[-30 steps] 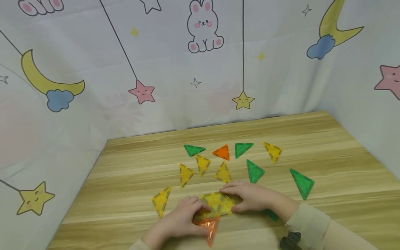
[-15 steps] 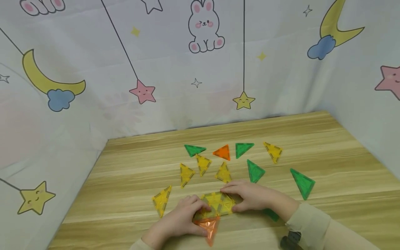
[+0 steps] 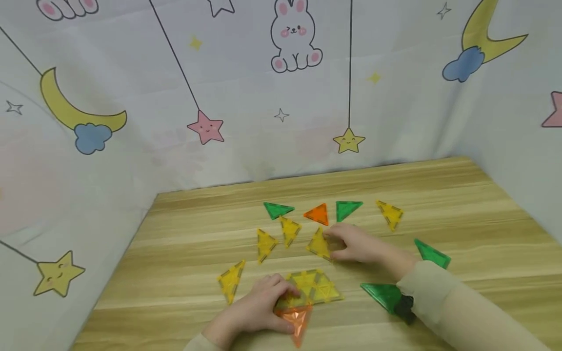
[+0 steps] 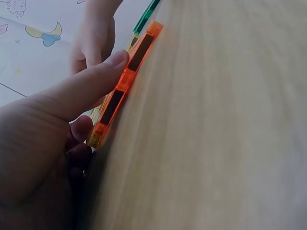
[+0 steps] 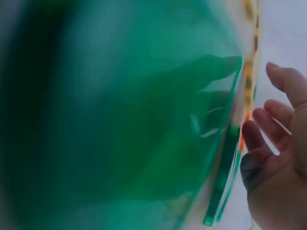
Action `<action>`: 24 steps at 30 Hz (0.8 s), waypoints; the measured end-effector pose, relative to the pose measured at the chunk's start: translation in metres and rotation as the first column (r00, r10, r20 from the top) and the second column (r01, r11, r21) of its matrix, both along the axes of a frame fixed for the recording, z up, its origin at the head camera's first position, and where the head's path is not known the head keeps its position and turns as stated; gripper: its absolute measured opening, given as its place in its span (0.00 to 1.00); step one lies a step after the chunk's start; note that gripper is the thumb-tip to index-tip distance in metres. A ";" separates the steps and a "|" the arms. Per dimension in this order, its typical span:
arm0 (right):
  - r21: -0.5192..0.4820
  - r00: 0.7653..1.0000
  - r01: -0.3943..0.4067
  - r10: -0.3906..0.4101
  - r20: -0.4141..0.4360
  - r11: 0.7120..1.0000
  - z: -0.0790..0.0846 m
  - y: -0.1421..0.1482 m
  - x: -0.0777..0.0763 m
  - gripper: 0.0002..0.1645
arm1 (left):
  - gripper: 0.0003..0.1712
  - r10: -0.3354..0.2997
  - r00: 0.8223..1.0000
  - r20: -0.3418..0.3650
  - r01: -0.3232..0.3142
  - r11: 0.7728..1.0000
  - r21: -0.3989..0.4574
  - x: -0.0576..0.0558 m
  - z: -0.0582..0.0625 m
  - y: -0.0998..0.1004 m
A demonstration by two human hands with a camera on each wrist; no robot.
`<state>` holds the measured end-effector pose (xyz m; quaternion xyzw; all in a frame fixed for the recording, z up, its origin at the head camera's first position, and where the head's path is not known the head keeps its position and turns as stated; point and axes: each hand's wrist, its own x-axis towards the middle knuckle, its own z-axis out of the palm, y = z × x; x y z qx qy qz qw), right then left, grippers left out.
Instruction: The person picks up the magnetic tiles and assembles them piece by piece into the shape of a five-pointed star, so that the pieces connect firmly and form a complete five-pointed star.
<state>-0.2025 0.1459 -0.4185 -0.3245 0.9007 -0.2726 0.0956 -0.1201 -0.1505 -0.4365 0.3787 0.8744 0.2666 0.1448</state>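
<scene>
Evidently, at left, an orange triangle [image 3: 299,320] and the yellow triangles [image 3: 325,290] just beyond it on the table [image 3: 171,273] are held by the thumb and curled fingers of the left hand [image 3: 260,303]; further right, a loose yellow triangle [image 3: 319,244] is flanked by the right hand [image 3: 356,243], thumb and fingers parted, contact uncertain. A piece seems to be sought while others are steadied, and a light pinch is called for; only in the left wrist view are the orange triangle's dark strips [image 4: 112,107] plainly shown
</scene>
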 end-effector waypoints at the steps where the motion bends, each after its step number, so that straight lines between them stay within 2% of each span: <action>1: 0.009 1.000 0.008 -0.008 -0.002 1.000 0.000 0.000 -0.004 0.33 | 0.30 -0.001 1.000 0.001 0.001 1.000 0.001 0.000 0.000 0.000; 11: 0.119 0.998 0.024 -0.030 0.047 0.993 0.013 -0.002 -0.038 0.40 | 0.30 -0.017 1.000 -0.002 0.017 1.000 0.000 0.000 0.000 -0.001; 17: 0.181 0.993 0.087 -0.101 0.068 0.980 0.023 -0.005 -0.051 0.40 | 0.29 -0.008 1.000 0.002 0.008 1.000 0.014 0.001 0.001 -0.003; 24: 0.221 0.993 0.105 -0.114 0.029 0.970 0.018 -0.011 -0.062 0.41 | 0.30 0.000 1.000 0.007 0.000 1.000 0.023 0.001 0.001 -0.003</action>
